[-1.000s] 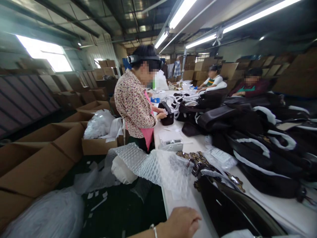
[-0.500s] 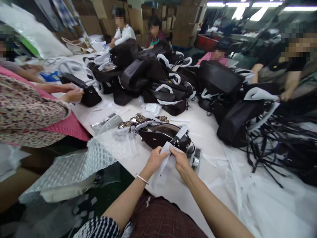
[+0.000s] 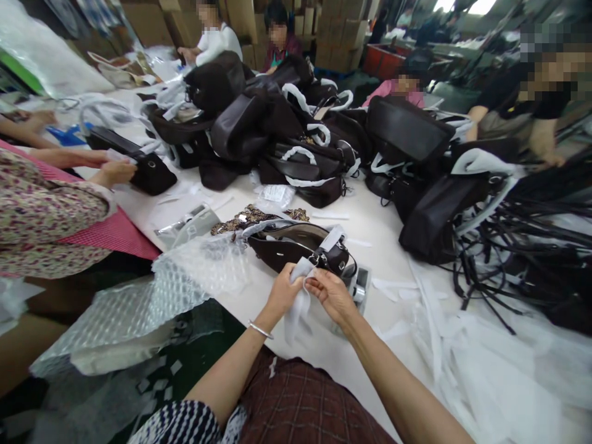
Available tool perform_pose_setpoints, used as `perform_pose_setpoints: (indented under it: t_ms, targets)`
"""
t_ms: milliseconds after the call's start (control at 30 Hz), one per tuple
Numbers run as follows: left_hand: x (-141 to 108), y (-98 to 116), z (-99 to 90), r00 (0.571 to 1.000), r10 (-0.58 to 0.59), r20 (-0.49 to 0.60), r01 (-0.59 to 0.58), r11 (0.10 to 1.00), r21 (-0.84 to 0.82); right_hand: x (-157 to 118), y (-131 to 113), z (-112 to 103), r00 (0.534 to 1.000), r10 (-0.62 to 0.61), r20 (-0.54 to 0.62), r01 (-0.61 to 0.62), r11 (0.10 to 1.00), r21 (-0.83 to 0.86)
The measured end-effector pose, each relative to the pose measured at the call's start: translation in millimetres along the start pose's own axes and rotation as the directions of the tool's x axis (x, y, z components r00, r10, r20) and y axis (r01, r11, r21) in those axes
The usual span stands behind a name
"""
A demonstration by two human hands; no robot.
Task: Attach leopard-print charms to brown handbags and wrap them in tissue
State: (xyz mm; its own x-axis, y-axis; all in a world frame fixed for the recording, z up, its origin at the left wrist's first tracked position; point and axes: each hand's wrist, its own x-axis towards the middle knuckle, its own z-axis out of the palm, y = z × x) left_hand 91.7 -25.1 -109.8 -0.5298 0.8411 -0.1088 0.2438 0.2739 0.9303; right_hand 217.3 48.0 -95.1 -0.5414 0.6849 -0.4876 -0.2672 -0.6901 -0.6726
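Observation:
A strip of white wrapping paper [image 3: 298, 311] hangs between my two hands at the near side of a dark brown handbag [image 3: 272, 250]. My left hand [image 3: 283, 288] pinches the strip's upper part. The fingers of my right hand [image 3: 330, 295] are closed on its other edge, close to the left fingertips. The handbag lies on the white table with its top open, and white wrapping covers part of its strap at the right end. Just right of the bag, partly behind my right hand, is a tape dispenser [image 3: 361, 290]. Gold-coloured chains [image 3: 250, 217] lie behind the bag.
Dark handbags [image 3: 272, 135] with white-wrapped handles are heaped across the table's back. Bubble wrap [image 3: 176, 283] hangs over the left edge. Another tape dispenser [image 3: 192, 225] sits nearby. Black straps [image 3: 481, 277] and white sheets [image 3: 499, 376] lie right. Co-workers surround the table; one at left handles a bag.
My right fingers have curled in and shifted along the paper strip, which is now more bunched and folded. The view has shifted slightly, moving the scene left and up.

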Motion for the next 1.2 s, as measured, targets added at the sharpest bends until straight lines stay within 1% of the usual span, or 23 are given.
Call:
perform_pose_setpoints:
  t_ms: [33, 100, 133, 200, 233, 300, 367, 400, 467, 500, 567, 633, 667, 733, 800, 833, 900, 967, 1000, 1067, 1200]
  targets:
    - [0.8, -0.7, -1.6, 1.0, -0.016, 0.026, 0.018, 0.998, -0.054, -2.2, -3.2, -2.6, 0.998, 0.027, 0.057, -0.028, 1.0, 0.006]
    - [0.3, -0.6, -3.1, 0.99, -0.093, 0.11, 0.117, 0.965, -0.234, -4.8, -6.8, -7.8, 0.991, 0.063, 0.116, -0.063, 0.998, 0.0]
    - [-1.1, 0.5, -2.9, 0.976, -0.135, 0.172, 0.188, 0.921, -0.34, -5.0, -7.0, -9.7, 0.991, 0.07, 0.116, -0.069, 0.998, -0.014]
    - [-5.0, 4.9, -1.2, 0.935, -0.191, 0.298, 0.324, 0.801, -0.503, -3.4, -3.6, -11.0, 0.995, 0.046, 0.085, -0.039, 0.996, -0.079]
    - [-7.1, 7.8, -0.1, 0.918, -0.205, 0.338, 0.37, 0.751, -0.548, -1.8, -0.6, -10.4, 0.998, 0.007, 0.056, 0.0, 0.992, -0.129]
    - [-10.5, 13.9, 1.9, 0.902, -0.23, 0.364, 0.413, 0.704, -0.578, 1.6, 6.5, -7.5, 0.994, -0.106, -0.01, 0.1, 0.963, -0.25]
    - [-12.2, 17.9, 3.5, 0.899, -0.246, 0.362, 0.422, 0.709, -0.566, 3.8, 13.1, -4.3, 0.973, -0.222, -0.056, 0.188, 0.914, -0.359]
    - [-12.6, 18.6, 4.6, 0.898, -0.244, 0.365, 0.42, 0.722, -0.55, 4.2, 15.8, -3.3, 0.963, -0.262, -0.057, 0.218, 0.89, -0.4]
    - [-12.7, 17.3, 7.5, 0.903, -0.219, 0.369, 0.392, 0.772, -0.5, 3.6, 20.0, -2.6, 0.953, -0.301, -0.024, 0.257, 0.852, -0.456]
    - [-12.6, 15.6, 9.5, 0.915, -0.192, 0.356, 0.35, 0.817, -0.459, 2.9, 21.5, -2.7, 0.951, -0.309, -0.011, 0.267, 0.839, -0.474]
    - [-12.8, 11.2, 14.2, 0.95, -0.104, 0.294, 0.201, 0.925, -0.322, 1.7, 24.0, -2.5, 0.944, -0.33, -0.02, 0.276, 0.822, -0.498]
    - [-14.1, 6.9, 19.4, 0.973, -0.007, 0.232, 0.04, 0.99, -0.137, 1.2, 25.7, 0.1, 0.928, -0.363, -0.084, 0.275, 0.82, -0.502]
    - [-15.5, 5.1, 21.9, 0.978, 0.018, 0.208, -0.007, 0.998, -0.055, 1.3, 26.4, 2.6, 0.918, -0.376, -0.127, 0.269, 0.825, -0.497]
    - [-20.0, 2.2, 26.6, 0.988, 0.026, 0.152, -0.031, 0.999, 0.033, 2.0, 27.5, 9.2, 0.898, -0.384, -0.215, 0.246, 0.844, -0.476]
    - [-25.9, -0.1, 30.4, 0.997, 0.036, 0.062, -0.038, 0.999, 0.021, 3.6, 28.5, 15.9, 0.884, -0.369, -0.285, 0.217, 0.867, -0.449]
    - [-28.8, -1.2, 31.7, 0.998, 0.062, 0.006, -0.062, 0.998, 0.0, 4.6, 29.0, 18.5, 0.881, -0.363, -0.304, 0.209, 0.874, -0.438]
    - [-33.3, -2.5, 32.8, 0.983, 0.162, -0.087, -0.163, 0.987, -0.012, 6.8, 30.3, 21.1, 0.879, -0.361, -0.311, 0.212, 0.881, -0.422]
    - [-34.8, -1.8, 31.6, 0.956, 0.266, -0.125, -0.265, 0.964, 0.021, 8.9, 32.2, 20.6, 0.881, -0.37, -0.296, 0.231, 0.881, -0.414]
    - [-34.2, -0.3, 30.3, 0.948, 0.291, -0.131, -0.289, 0.957, 0.034, 9.7, 33.4, 19.7, 0.879, -0.377, -0.29, 0.24, 0.878, -0.414]
    - [-30.5, 4.4, 26.9, 0.954, 0.268, -0.134, -0.267, 0.963, 0.027, 10.7, 36.4, 17.3, 0.874, -0.394, -0.282, 0.249, 0.865, -0.436]
    - [-16.3, 15.1, 20.8, 0.982, 0.136, -0.128, -0.135, 0.991, 0.017, 11.3, 42.8, 13.4, 0.857, -0.435, -0.277, 0.261, 0.829, -0.494]
